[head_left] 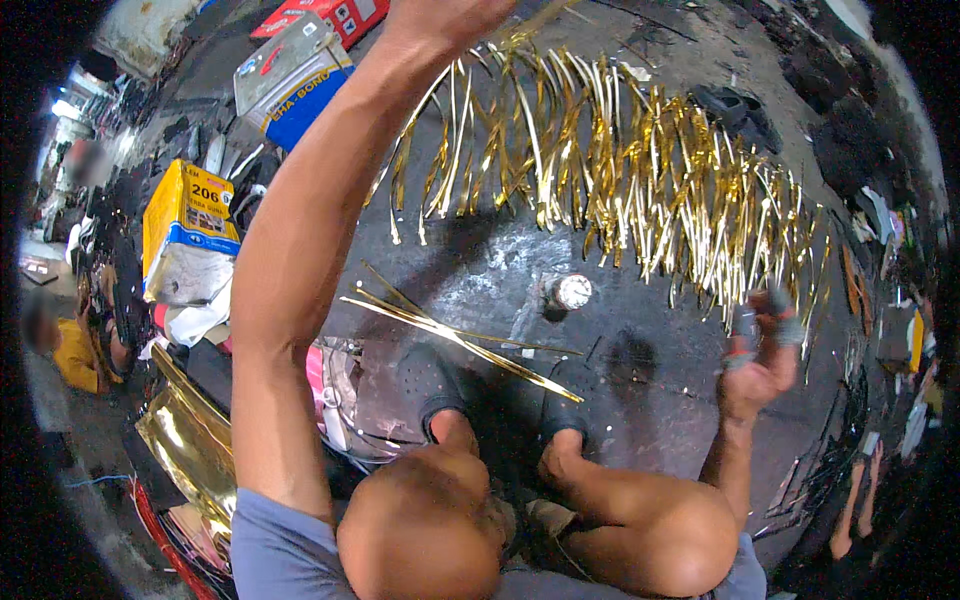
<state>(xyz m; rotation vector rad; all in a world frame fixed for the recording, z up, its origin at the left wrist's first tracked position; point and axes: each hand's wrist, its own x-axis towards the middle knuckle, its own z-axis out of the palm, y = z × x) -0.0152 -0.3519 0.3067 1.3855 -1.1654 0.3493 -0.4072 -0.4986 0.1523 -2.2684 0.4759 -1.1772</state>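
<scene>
Left hand (445, 18): cut off at top edge, grip unclear.
Right hand (760, 355): taped fingers pinching gold strips (620, 170), contact blurred.

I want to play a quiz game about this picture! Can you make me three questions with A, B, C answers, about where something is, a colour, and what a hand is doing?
1. Where do the few loose gold strips lie?
A. On the dark floor in front of the knees
B. On top of the yellow box
C. In the right hand

2. What colour is the long fringe of shiny strips?
A. Blue
B. Gold
C. Green

3. What is the left hand doing?
A. Resting on a knee
B. Holding a red box
C. Reaching up high to the top end of the fringe

Answers:
1 A, the loose strips lie flat on the dark floor near the feet.
2 B, the fringe gleams gold all along.
3 C, the left arm stretches up to the fringe's top end, while the right hand is low beside the fringe's other end.
</scene>
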